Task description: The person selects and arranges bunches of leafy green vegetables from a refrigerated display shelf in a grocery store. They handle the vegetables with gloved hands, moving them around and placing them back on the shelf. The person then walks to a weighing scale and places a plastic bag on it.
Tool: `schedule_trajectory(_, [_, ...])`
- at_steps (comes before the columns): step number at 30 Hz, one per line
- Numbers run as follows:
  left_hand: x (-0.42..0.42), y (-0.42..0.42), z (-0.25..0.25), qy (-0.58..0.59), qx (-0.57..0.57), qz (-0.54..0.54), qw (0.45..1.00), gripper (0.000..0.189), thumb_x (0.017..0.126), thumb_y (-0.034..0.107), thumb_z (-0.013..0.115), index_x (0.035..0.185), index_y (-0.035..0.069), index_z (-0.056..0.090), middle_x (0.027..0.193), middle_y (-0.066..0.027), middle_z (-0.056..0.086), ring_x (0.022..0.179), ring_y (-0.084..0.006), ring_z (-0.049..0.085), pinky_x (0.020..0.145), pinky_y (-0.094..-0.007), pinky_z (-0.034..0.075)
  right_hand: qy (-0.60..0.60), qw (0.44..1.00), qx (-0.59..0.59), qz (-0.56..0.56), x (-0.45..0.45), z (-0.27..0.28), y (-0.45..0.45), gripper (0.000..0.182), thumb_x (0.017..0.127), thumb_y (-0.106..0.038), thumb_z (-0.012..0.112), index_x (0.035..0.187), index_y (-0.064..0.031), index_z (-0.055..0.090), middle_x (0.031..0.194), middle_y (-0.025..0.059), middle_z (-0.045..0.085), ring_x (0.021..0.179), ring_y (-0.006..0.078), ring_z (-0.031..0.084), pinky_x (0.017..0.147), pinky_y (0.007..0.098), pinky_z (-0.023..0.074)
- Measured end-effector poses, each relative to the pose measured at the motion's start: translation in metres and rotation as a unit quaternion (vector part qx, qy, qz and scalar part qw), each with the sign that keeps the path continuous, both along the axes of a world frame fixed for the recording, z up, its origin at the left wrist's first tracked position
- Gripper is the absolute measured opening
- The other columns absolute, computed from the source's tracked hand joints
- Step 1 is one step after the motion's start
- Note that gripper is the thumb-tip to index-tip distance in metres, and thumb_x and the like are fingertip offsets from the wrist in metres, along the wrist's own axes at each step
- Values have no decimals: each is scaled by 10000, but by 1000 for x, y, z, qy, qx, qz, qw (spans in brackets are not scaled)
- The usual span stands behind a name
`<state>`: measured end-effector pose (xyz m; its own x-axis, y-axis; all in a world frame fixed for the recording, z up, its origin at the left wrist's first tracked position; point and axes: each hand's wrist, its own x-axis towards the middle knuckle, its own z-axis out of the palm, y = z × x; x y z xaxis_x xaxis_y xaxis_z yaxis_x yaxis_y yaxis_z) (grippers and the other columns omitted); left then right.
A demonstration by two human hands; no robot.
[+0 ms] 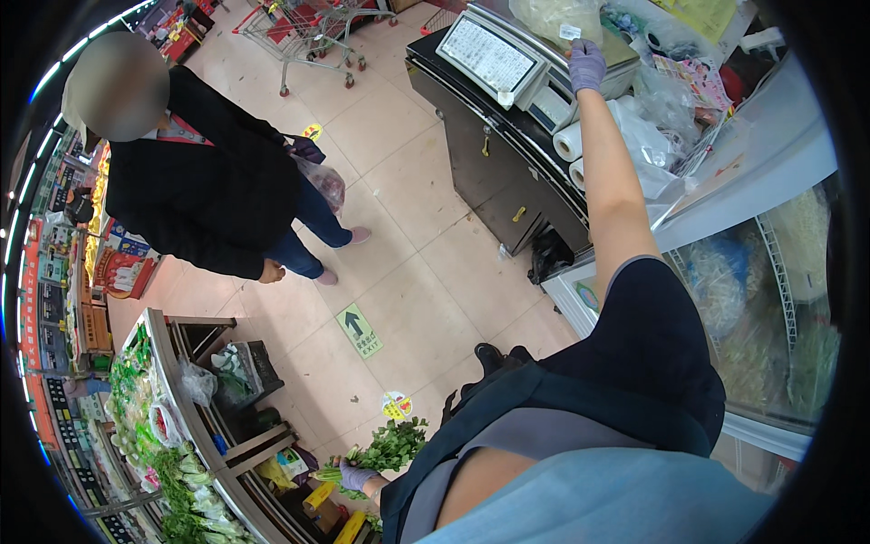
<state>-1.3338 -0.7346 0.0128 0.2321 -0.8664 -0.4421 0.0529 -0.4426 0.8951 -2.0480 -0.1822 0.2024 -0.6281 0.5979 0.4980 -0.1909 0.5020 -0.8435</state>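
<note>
My left hand point(355, 476), in a purple glove, grips a bunch of leafy green herbs point(395, 445) by its pale stems beside the vegetable display. Stretched out at the upper right, my gloved right hand point(586, 66) is at the weighing scale point(491, 61). Its fingertips touch the lower edge of a clear plastic bag point(554, 17), right by a small white label point(569, 32). Whether the fingers pinch the label or the bag, or only press there, is unclear. The bag's contents are hard to make out.
A person point(204, 170) in a dark jacket stands on the tiled floor point(414, 299), holding a plastic bag point(326, 187). Vegetables fill a display stand point(204, 449) at lower left. Shopping carts point(306, 34) stand behind. Plastic-bag rolls point(569, 143) lie beside the scale; a glass-fronted case point(747, 306) is right.
</note>
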Motion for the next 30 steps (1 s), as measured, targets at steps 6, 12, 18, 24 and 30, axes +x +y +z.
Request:
schedule_trajectory(6, [0,-4,-21,2,-6,-16,1000,216,727,-24,563,852,142,621,575,43,420,473,-88,353,444,-236,311,-138,979,138,-57,-11,14,17,380,755,-416,593,860,-58,663,852,149,653,831,300,614,747,373,462])
schedule_trajectory(12, [52,-47,-72,14,32,-17,999,236,721,-26,560,895,122,621,597,30,446,477,-96,353,457,-239,323,-241,943,210,-92,-4,26,20,536,726,-541,566,954,-63,648,1013,175,614,946,326,582,820,397,445])
schedule_trajectory(18, [35,10,16,0,-11,-2,1000,248,735,-5,541,957,69,620,839,-18,582,626,-114,476,552,-236,403,-316,913,253,-40,48,45,-11,685,814,-616,333,1107,-48,579,1161,180,542,1102,350,486,911,426,377])
schedule_trajectory(24, [105,9,60,86,-117,23,989,142,733,-15,600,854,54,575,715,-24,547,471,-81,459,402,-204,374,-195,877,222,379,241,-66,-199,276,853,-266,510,854,5,562,703,127,568,635,211,573,555,356,454])
schedule_trajectory(30, [216,13,88,177,-170,-5,969,137,731,4,618,849,44,559,674,-20,541,435,-77,444,395,-186,354,-241,462,206,828,598,-106,-439,246,828,-232,578,972,-35,604,872,100,621,772,161,596,712,283,473])
